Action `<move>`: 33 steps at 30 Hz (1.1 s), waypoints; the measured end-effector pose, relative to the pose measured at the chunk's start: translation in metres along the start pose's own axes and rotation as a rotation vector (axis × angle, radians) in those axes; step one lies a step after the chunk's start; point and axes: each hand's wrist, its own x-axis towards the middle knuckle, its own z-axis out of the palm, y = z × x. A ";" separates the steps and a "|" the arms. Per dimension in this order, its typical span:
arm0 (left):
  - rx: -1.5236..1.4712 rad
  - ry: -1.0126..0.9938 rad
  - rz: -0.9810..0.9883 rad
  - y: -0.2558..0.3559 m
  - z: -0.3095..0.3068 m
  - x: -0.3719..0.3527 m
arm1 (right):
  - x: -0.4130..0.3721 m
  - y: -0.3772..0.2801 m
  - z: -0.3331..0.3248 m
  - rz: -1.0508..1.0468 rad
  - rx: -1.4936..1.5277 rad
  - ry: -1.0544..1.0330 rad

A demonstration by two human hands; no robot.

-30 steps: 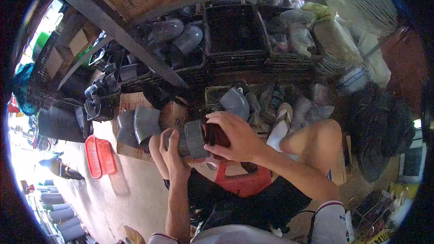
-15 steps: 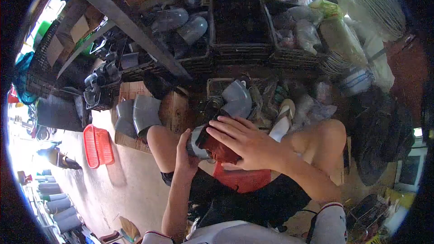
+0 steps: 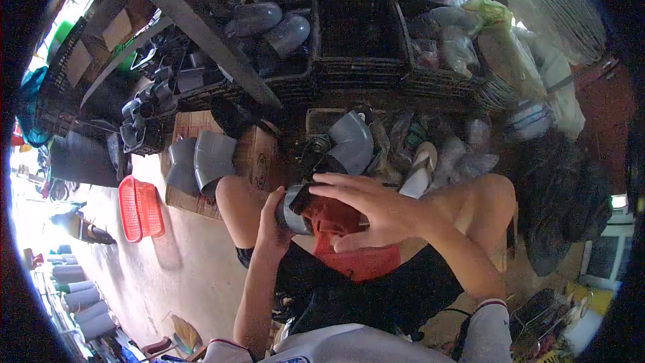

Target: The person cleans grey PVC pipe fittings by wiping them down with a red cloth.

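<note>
My left hand (image 3: 274, 222) is wrapped round a grey plastic pipe fitting (image 3: 293, 212), thumb along its upper side, above my lap. A dark edge and dark red material (image 3: 332, 215) show at the fitting's right end; what this material is, I cannot tell. Over that end my right hand (image 3: 393, 212) is spread, its fingers stretched above the red material and its thumb apart below. Beneath both hands, a brighter red piece (image 3: 363, 264) shows between my thighs.
Grey elbow fittings stand on a cardboard box (image 3: 259, 158) ahead left, and another grey elbow (image 3: 352, 142) lies straight ahead. A red basket (image 3: 141, 210) is on the floor at left. Black crates (image 3: 363, 64) line the back, with a slanting metal post (image 3: 201, 33) before them.
My right hand has opened out and lifted from the fitting's end, its thumb now apart from the fingers, showing more of the red material. My left hand keeps its hold.
</note>
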 end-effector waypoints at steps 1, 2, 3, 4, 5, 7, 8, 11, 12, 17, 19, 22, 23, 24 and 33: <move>-0.022 -0.021 -0.011 0.000 -0.001 0.000 | 0.000 -0.003 -0.002 -0.016 0.020 -0.003; -0.038 -0.017 -0.045 0.001 0.000 0.000 | -0.001 -0.007 -0.004 -0.032 -0.016 -0.016; -0.053 -0.013 -0.078 0.004 0.004 -0.001 | -0.003 -0.009 -0.005 -0.048 -0.052 -0.029; -0.066 -0.009 -0.113 0.005 0.006 -0.002 | -0.004 -0.011 -0.005 -0.064 -0.087 -0.040; -0.052 -0.031 -0.103 0.004 0.004 -0.001 | -0.005 -0.008 -0.005 -0.067 -0.088 -0.059; -0.019 -0.079 -0.085 0.002 -0.001 0.001 | -0.007 -0.003 -0.004 -0.069 -0.093 -0.094; -0.023 -0.077 -0.092 0.001 0.000 0.002 | -0.006 -0.002 -0.006 -0.086 -0.096 -0.090; -0.028 -0.088 -0.142 0.001 0.003 0.001 | -0.003 0.000 -0.007 -0.140 -0.068 -0.052; -0.023 -0.107 -0.175 0.003 0.003 0.000 | -0.002 0.003 -0.005 -0.163 -0.039 -0.022; 0.002 -0.074 -0.172 -0.002 0.000 0.005 | -0.005 0.000 -0.001 -0.006 0.139 0.061; 0.003 -0.081 -0.152 -0.002 0.002 0.005 | -0.006 0.001 -0.002 -0.009 0.151 0.056; 0.004 -0.059 -0.145 0.003 0.011 -0.002 | -0.004 0.000 0.000 -0.093 0.153 0.156; -0.008 -0.057 -0.149 0.002 0.008 0.001 | -0.005 0.001 0.001 0.021 0.339 0.161; -0.020 -0.055 -0.155 -0.001 0.003 0.005 | -0.007 0.002 0.001 0.138 0.526 0.165; 0.435 0.191 0.268 -0.016 -0.036 0.027 | -0.019 0.021 -0.057 0.253 0.616 0.986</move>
